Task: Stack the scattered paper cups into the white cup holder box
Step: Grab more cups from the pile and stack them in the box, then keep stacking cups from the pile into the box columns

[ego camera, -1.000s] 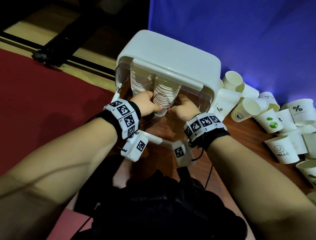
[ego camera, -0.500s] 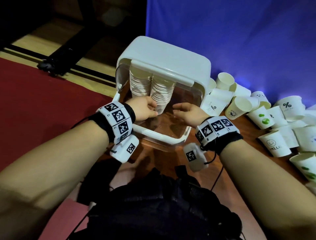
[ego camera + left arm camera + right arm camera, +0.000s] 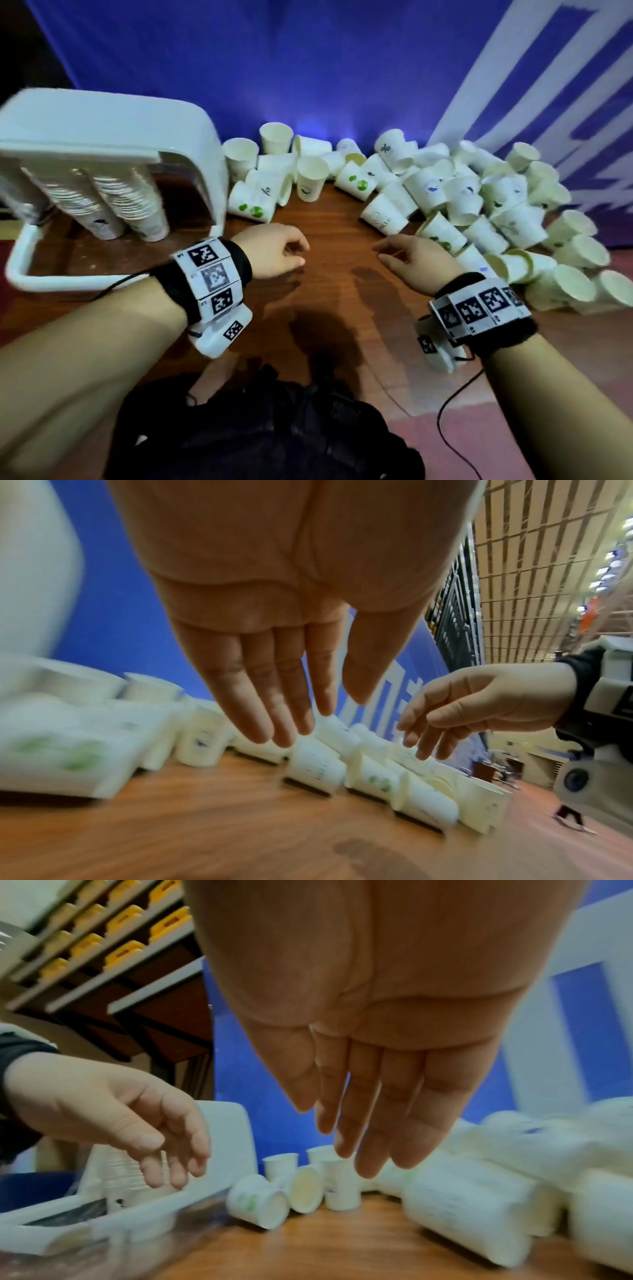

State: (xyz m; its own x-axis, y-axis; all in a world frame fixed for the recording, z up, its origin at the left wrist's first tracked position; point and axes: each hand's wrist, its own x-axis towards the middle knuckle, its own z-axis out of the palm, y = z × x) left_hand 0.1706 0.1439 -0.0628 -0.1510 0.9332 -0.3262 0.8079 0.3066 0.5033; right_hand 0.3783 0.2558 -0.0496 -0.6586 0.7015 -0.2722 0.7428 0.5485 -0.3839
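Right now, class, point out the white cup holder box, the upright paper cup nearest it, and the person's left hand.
white cup holder box (image 3: 102, 123): head view, its top panel.
upright paper cup (image 3: 239, 157): head view, its side wall.
left hand (image 3: 270, 250): head view, back of the hand.

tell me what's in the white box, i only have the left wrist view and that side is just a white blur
Observer: The head view shows two nested cup stacks leaning inside the white cup holder box.
Operator: is the other hand holding anything
Observer: No. The right wrist view shows the right hand with straight fingers and a bare palm.
Operator: where's most of what's left to stack
Observer: In the head view, the big pile of cups lies beyond and to the right of that hand.
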